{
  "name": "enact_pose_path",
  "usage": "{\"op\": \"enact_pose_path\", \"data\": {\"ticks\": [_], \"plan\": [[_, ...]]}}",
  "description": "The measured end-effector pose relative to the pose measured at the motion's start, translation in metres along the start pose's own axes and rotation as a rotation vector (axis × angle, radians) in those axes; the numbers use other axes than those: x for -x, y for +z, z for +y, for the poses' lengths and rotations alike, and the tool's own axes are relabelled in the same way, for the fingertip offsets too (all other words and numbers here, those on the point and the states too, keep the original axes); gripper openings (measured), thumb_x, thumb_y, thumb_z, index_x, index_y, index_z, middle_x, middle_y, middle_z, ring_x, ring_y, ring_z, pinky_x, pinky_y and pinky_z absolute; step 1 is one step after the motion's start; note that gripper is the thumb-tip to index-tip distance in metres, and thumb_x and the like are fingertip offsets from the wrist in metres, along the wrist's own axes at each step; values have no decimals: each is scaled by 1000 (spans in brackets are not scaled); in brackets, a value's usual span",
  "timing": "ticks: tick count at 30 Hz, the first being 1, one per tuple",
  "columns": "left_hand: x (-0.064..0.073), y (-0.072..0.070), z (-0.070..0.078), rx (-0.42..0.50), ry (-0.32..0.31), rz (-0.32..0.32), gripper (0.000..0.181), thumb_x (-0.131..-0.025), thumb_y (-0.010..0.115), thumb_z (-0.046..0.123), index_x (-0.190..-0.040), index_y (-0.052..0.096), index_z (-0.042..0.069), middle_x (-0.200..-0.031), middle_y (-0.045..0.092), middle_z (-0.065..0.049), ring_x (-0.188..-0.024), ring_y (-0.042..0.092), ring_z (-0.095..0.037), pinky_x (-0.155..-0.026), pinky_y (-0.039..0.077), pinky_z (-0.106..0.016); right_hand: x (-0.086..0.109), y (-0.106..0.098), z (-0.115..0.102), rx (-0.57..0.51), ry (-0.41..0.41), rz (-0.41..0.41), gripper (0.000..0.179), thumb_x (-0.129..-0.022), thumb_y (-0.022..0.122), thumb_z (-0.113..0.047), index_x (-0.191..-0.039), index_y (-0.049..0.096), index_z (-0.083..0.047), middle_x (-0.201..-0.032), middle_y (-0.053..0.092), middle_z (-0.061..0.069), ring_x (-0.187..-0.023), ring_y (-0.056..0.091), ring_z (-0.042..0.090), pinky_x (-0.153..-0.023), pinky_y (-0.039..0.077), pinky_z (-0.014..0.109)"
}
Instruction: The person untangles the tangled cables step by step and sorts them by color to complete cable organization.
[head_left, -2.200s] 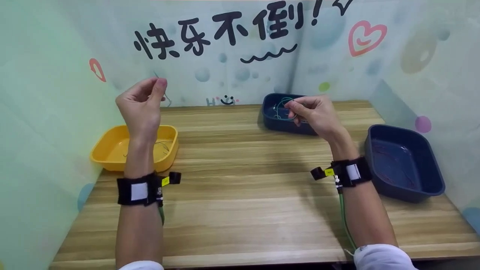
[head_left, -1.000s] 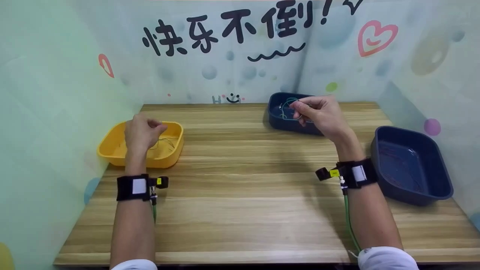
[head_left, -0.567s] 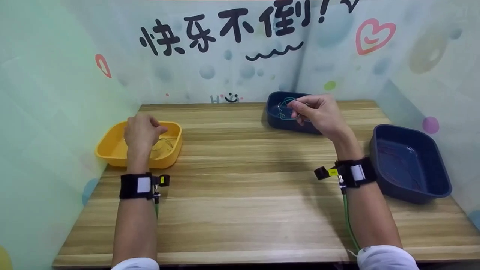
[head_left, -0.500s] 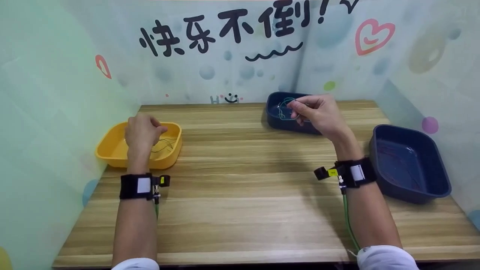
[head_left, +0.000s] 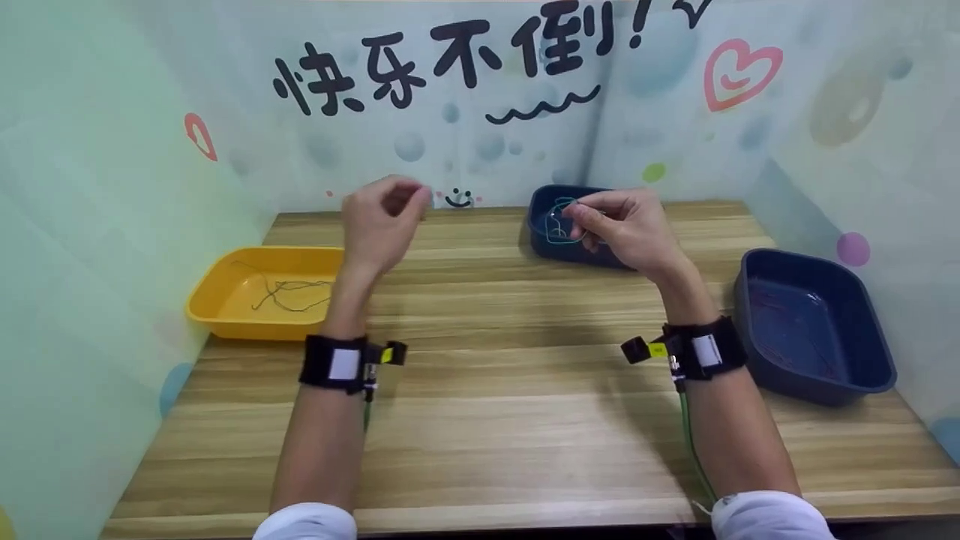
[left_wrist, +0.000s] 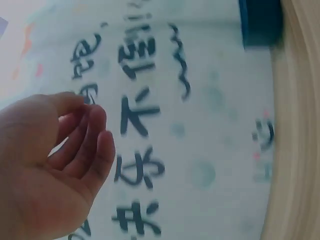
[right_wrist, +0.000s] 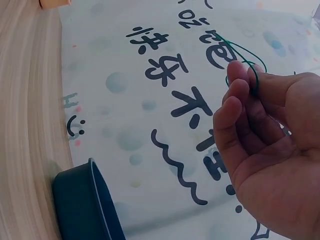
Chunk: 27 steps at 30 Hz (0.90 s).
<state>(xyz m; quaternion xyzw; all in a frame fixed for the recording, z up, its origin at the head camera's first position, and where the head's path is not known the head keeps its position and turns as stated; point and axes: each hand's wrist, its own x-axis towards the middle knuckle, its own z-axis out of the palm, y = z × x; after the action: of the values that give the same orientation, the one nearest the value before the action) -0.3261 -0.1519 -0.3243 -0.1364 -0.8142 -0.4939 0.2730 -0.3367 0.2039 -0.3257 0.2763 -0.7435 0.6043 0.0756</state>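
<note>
In the head view my right hand [head_left: 628,231] pinches a looped green wire [head_left: 547,229] between thumb and fingertips, in front of the back blue bin [head_left: 574,253]. The right wrist view shows the green wire [right_wrist: 256,76] looping out beyond the fingertips. My left hand [head_left: 381,231] is raised above the table, just right of the yellow bin [head_left: 255,330]. Its fingers are loosely curled with the thumb near the index finger, and nothing shows between them in the left wrist view. Several thin dark wires [head_left: 296,285] lie in the yellow bin.
At the right edge stands a larger dark blue bin [head_left: 814,386] with thin reddish wires inside. A printed backdrop [head_left: 450,165] closes off the rear of the wooden table [head_left: 480,435]. Each wrist carries a strap with a small camera and a green cable.
My left hand carried a thin wire over to the yellow bin, let it go there, then rose and moved right. The right hand keeps its pinch on the green wire, nearly still.
</note>
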Motion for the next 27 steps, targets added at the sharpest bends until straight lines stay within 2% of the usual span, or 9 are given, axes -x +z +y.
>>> {"op": "enact_pose_path", "data": {"ticks": [4,8,11,15,20,23,27], "plan": [[5,33,24,199,24,-141,17,-107,78,17,-119,82,4,-104,85,-12,-88,78,-17,-81,66,-26,2,6,-5,17,-32,1,19,-108,76,-7,-108,83,10,-76,78,-5,-64,68,8,-63,62,22],[13,59,41,298,65,-274,20,-109,78,20,-120,82,5,-107,85,-11,-91,80,-20,-86,68,-34,3,12,-10,47,-71,-10,17,-108,77,-10,-105,85,5,-76,78,-4,-64,68,8,-64,62,21],[17,71,47,356,84,-318,20,-109,78,20,-120,82,5,-108,86,-11,-90,79,-18,-83,66,-31,3,16,-14,65,-96,-27,14,-108,76,-9,-104,87,-2,-76,78,-5,-64,68,8,-63,61,21],[19,78,49,418,93,-316,15,-109,78,15,-115,82,3,-100,84,-9,-82,75,-14,-76,62,-27,3,19,-17,83,-100,-53,14,-109,75,-8,-105,88,-4,-76,78,-4,-63,66,8,-62,60,22],[20,80,49,468,87,-336,16,-111,73,10,-115,78,-4,-95,79,-7,-80,75,-15,-76,65,-27,4,17,-16,65,-115,-63,16,-110,73,-8,-105,87,-3,-79,78,-1,-64,65,9,-62,59,22],[19,81,48,520,53,-380,18,-113,69,10,-117,73,-7,-95,74,-6,-82,77,-17,-79,68,-29,4,16,-14,18,-132,-41,16,-110,72,-5,-106,86,1,-81,79,-1,-66,66,10,-63,60,23],[19,82,48,603,-12,-406,13,-113,68,9,-117,72,-2,-98,72,-6,-82,78,-19,-83,71,-34,3,16,-13,-96,-111,0,14,-109,72,-2,-112,84,6,-83,79,-1,-67,67,11,-64,60,23]]}}
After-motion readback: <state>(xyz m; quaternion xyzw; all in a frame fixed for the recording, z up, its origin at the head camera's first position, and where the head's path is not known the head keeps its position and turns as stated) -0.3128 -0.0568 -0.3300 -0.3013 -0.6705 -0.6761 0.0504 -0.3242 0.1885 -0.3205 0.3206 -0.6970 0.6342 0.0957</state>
